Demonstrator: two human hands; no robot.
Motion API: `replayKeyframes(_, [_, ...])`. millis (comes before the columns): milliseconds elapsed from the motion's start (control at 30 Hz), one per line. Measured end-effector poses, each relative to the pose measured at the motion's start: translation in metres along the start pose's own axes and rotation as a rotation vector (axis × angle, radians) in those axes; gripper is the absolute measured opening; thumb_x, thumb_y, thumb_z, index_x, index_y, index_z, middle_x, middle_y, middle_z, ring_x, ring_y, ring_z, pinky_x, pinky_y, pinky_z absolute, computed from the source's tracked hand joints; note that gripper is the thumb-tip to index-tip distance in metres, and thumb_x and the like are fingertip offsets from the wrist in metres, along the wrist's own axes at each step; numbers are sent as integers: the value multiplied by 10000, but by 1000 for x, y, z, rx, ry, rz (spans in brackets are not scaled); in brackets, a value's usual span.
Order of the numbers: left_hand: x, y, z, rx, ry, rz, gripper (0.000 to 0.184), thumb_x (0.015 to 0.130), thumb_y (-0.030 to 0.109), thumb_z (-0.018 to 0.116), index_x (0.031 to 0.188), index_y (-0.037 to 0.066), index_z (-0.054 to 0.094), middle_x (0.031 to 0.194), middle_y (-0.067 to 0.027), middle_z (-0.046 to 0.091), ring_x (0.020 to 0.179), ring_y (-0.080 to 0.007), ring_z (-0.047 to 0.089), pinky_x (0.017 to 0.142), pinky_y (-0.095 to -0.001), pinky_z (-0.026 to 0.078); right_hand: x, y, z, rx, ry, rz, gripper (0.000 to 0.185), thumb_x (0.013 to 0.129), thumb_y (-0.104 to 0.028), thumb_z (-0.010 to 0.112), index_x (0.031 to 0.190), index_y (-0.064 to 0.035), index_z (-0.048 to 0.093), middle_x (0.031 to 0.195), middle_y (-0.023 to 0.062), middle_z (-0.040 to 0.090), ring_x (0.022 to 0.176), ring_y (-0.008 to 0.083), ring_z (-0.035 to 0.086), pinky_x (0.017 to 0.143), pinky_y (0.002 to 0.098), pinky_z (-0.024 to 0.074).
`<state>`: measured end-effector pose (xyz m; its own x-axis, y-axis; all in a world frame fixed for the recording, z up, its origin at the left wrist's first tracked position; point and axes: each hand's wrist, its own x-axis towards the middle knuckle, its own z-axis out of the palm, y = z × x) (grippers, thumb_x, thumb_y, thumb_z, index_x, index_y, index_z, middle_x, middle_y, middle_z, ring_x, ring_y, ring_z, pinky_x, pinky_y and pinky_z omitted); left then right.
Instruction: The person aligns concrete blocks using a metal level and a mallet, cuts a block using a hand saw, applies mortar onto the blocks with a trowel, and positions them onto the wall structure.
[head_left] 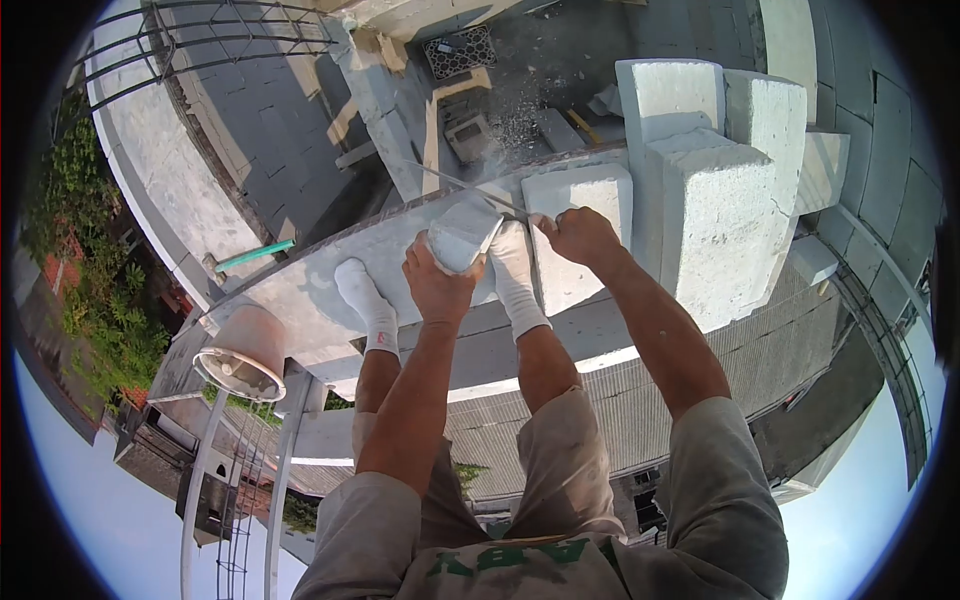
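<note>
We see the pale block piece [464,236] at the far edge of the wall top [310,290], beside the right foot [512,262]; the left grip [440,285] grasps it from the near side, and the right grip [580,238] is clenched about the end of a long thin blade [465,186], which reaches out past that edge. Here we judge the chief hazard to be a slip of the blade: were it to skid off the block piece, it could strike the left grip or the right foot, covered only by a white sock. We note a second risk: if the left grip slackened, the block piece could tip over the far edge and drop to the floor [560,65] below. A third lies in balance, since both feet, the left foot [362,290] included, stand on a narrow top, and a hard pull could unsettle the stance. Toward the right end, we judge that a knock could shift the stacked blocks [715,220].
</note>
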<state>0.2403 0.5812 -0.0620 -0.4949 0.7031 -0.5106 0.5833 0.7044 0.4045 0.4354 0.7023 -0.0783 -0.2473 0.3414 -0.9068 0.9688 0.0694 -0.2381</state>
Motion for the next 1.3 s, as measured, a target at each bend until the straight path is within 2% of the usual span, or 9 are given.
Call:
replayKeyframes(233, [-2, -2, 1, -18, 30, 48, 850, 577, 237, 860, 1264, 16, 411, 1146, -190, 498, 1077, -400, 486, 909, -479, 410, -32, 1, 12, 143, 86, -243, 745, 939, -628, 319, 866, 9, 698, 746, 222, 660, 785, 365, 668, 736, 445, 542])
replayKeyframes(267, [-3, -5, 0, -6, 28, 41, 845, 576, 232, 862, 1259, 15, 415, 1138, -191, 503, 1070, -396, 493, 904, -474, 414, -16, 5, 24, 63, -40, -123, 719, 942, -606, 335, 890, 15, 693, 757, 221, 663, 809, 363, 668, 765, 441, 536])
replayKeyframes(400, [6, -19, 5, -86, -37, 50, 886, 571, 278, 859, 1270, 9, 387, 1160, -199, 493, 1089, -395, 476, 932, -476, 391, -21, 23, 16, 43, 42, -29, 636, 947, -544, 367, 908, 5, 685, 869, 209, 676, 935, 350, 646, 836, 427, 511])
replayKeyframes(600, [2, -19, 7, -66, -9, 88, 882, 565, 293, 865, 1256, -9, 408, 1127, -222, 521, 1054, -424, 516, 907, -485, 420, -147, 72, 53, 410, 787, 37, 525, 837, -535, 631, 856, -12, 599, 803, 184, 618, 727, 379, 629, 601, 411, 502])
replayKeyframes(733, [6, -2, -7, 29, -46, 70, 855, 568, 284, 865, 1235, -25, 427, 1104, -238, 541, 1033, -434, 547, 886, -495, 440, -197, 136, 66, 383, 1069, 481, 527, 845, -536, 624, 793, -13, 586, 754, 170, 608, 645, 380, 609, 565, 419, 486])
replayKeyframes(867, [15, -16, -6, 99, -101, 66, 839, 595, 260, 851, 1250, -25, 412, 1159, -238, 518, 1105, -409, 519, 947, -473, 418, -208, 225, 71, 380, 997, 842, 550, 857, -529, 611, 683, -12, 544, 652, 203, 588, 620, 396, 614, 562, 452, 483])
replayKeyframes(933, [13, -19, -6, 64, -105, 69, 793, 650, 278, 832, 1234, -46, 405, 1180, -231, 506, 1111, -383, 519, 958, -445, 412, -205, 271, 69, 279, 1047, 853, 564, 857, -551, 593, 681, -18, 547, 664, 215, 605, 645, 407, 631, 563, 463, 492])
replayKeyframes(1200, [-4, 10, 3, -143, -114, 18, 769, 663, 213, 821, 1257, -17, 391, 1205, -183, 482, 1156, -336, 489, 985, -405, 393, -150, 376, 30, 113, 1003, 873, 626, 833, -594, 579, 998, 9, 611, 986, 244, 642, 942, 426, 623, 809, 482, 489])
replayKeyframes(1300, [-11, 23, 0, -91, -90, -37, 784, 663, 195, 823, 1273, -16, 376, 1214, -184, 478, 1149, -318, 493, 981, -395, 399, -135, 404, 35, 289, 754, 827, 611, 848, -556, 576, 1075, 10, 608, 1040, 254, 640, 1015, 417, 605, 867, 471, 472])
